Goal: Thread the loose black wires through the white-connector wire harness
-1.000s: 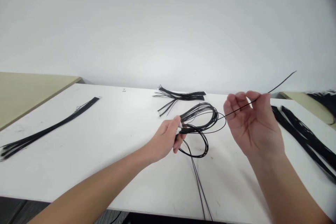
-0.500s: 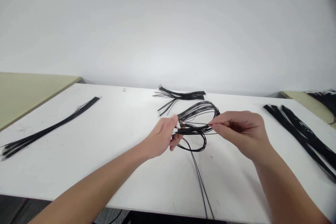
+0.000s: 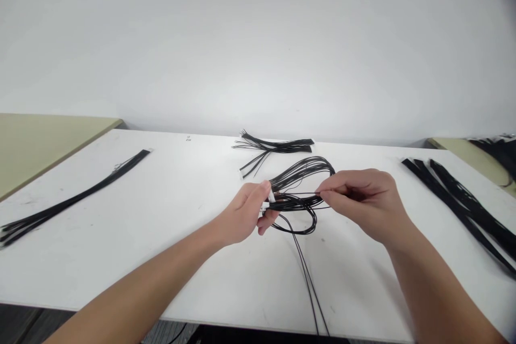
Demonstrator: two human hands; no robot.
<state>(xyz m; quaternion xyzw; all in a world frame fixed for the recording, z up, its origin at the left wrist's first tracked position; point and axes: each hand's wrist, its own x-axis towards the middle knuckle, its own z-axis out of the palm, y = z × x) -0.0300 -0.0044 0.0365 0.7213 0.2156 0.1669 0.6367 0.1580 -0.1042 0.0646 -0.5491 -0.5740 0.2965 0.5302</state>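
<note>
My left hand (image 3: 252, 207) is closed around the white-connector end of a looped black wire harness (image 3: 306, 166), just above the table. White connectors (image 3: 266, 205) poke out between thumb and fingers. To the right, my right hand (image 3: 358, 199) pinches a single thin black wire (image 3: 300, 193) that runs back toward the connectors. The harness loops bulge between both hands, and a smaller loop hangs below. Two long wires (image 3: 304, 269) trail down from the harness over the table's front edge. Part of the connectors is hidden by my left fingers.
On the white table (image 3: 161, 247), a flat black cable bundle (image 3: 88, 191) lies at left. Another bundle (image 3: 278, 146) with splayed ends lies at the back. Several black cables (image 3: 463, 204) lie at right. Yellowish boards (image 3: 48, 145) adjoin the table's sides; a white wall rises behind.
The view has shifted slightly. My right hand is a little closer to my left hand, still pinching the wire. My left hand keeps its hold on the harness.
</note>
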